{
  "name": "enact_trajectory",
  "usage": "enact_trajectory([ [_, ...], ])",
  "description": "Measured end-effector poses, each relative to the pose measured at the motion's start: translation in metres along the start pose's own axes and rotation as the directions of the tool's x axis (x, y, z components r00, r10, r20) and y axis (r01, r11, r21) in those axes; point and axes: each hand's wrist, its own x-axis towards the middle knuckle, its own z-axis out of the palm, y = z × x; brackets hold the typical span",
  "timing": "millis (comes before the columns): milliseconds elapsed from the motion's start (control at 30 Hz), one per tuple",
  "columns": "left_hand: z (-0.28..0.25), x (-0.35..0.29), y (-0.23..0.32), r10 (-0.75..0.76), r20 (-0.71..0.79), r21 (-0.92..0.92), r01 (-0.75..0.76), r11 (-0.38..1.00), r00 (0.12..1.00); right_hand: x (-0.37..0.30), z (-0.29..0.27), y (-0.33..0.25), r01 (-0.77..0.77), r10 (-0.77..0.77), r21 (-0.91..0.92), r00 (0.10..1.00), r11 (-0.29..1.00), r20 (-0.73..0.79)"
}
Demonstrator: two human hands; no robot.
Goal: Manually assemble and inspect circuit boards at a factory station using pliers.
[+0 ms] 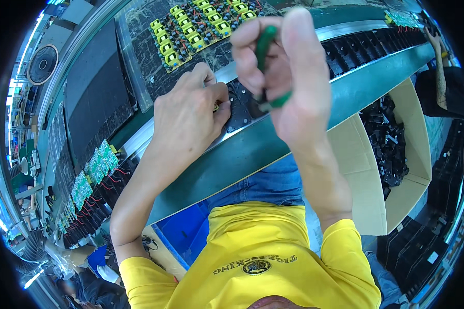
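My right hand [299, 77] is raised over the bench, blurred, with its fingers wrapped round a green-handled hand tool [264, 49]. The tool looks like small pliers or cutters, but its jaws are smeared. My left hand [188, 105] rests at the metal rail, fingers pinched together over a black plastic housing [237, 110]. Between thumb and fingers shows a bit of a small yellow part [215, 107], mostly hidden. Just beyond the left hand lies a panel of circuit boards with yellow transformers [193, 36].
More black housings [366, 51] line the rail to the right. Green circuit boards with red wires [100, 159] stand at left, near a dark flat panel [100, 85]. A cardboard box [345, 175] of black parts is at right. Another person's arm [440, 72] reaches in far right.
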Motion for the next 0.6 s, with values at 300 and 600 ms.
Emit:
enact_trajectory([
  [300, 0.003, -0.004, -0.003, -0.058, 0.032, -0.031, 0.059, 0.998, 0.998, 0.027, 0.024, 0.054, 0.027, 0.005, 0.235, 0.991, 0.972, -0.131],
  [600, -0.001, 0.000, -0.001, -0.108, 0.074, -0.150, 0.119, 0.982, 0.991, 0.040, 0.020, 0.076, 0.251, -0.237, 0.131, 0.965, 0.959, -0.114],
])
